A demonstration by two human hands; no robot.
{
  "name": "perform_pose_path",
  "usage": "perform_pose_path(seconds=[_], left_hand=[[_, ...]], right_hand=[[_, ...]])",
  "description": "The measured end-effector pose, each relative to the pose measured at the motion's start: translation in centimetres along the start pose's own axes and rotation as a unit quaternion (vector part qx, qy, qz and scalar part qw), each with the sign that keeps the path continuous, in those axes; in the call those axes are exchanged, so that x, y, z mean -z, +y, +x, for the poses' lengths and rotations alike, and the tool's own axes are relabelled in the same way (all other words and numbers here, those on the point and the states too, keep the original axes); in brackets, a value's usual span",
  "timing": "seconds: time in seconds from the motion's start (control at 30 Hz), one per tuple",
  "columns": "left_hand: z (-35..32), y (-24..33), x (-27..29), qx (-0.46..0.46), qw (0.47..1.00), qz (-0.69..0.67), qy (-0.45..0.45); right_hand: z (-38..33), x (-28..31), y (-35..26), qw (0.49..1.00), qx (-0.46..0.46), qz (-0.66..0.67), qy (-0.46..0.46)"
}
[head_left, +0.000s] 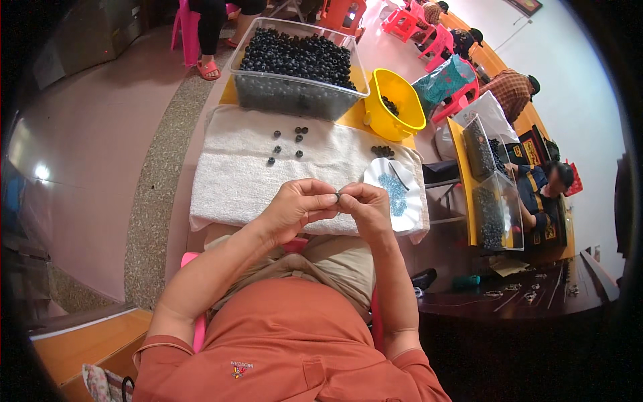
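Note:
My left hand (300, 206) and my right hand (368, 204) meet above the near part of a white towel (234, 174). Between their pinched thumbs and forefingers is a small dark round piece (337, 196), mostly covered by the fingertips. Several loose black bead-like pieces (299, 139) lie farther off on the towel. Close to my right hand stands a white scalloped dish (413, 218) of tiny light-blue stones (392, 191), with a thin dark stick-like tool (400, 177) across it. Just beyond the dish sits a cluster of black pieces (382, 151).
A clear plastic bin (295, 97) full of black pieces stands at the table's far side. Right of it is a yellow basket (396, 128) with a few more. Another person (546, 194) sits at the right near clear bins (495, 208). Pink stools (439, 47) stand farther back.

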State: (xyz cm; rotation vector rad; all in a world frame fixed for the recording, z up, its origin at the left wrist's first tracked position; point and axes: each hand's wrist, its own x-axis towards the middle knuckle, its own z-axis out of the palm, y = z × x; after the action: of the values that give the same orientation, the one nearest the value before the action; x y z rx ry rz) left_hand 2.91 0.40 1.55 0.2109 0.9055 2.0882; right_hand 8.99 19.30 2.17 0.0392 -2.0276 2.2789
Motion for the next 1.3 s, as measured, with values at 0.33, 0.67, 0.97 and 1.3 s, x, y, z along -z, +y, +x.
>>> perform_pose_path(seconds=[0.33,0.67,0.97,1.3], left_hand=[[0.2,-0.2,0.3,-0.035,0.999,-0.02,0.017],[0.0,0.1,0.2,-0.022,0.999,-0.039,0.017],[0.3,0.7,0.8,-0.026,0.999,-0.013,0.043],[0.3,0.5,0.9,-0.035,0.998,-0.022,0.055]], right_hand=[[-0.6,-2.9,-0.1,0.896,0.291,-0.33,0.059],[0.1,-2.7,-1.2,0.895,0.287,-0.343,0.005],[1.3,-2.5,-2.0,0.924,0.211,-0.316,-0.05],[1.9,-2.1,-0.8,0.939,0.189,-0.282,-0.049]])
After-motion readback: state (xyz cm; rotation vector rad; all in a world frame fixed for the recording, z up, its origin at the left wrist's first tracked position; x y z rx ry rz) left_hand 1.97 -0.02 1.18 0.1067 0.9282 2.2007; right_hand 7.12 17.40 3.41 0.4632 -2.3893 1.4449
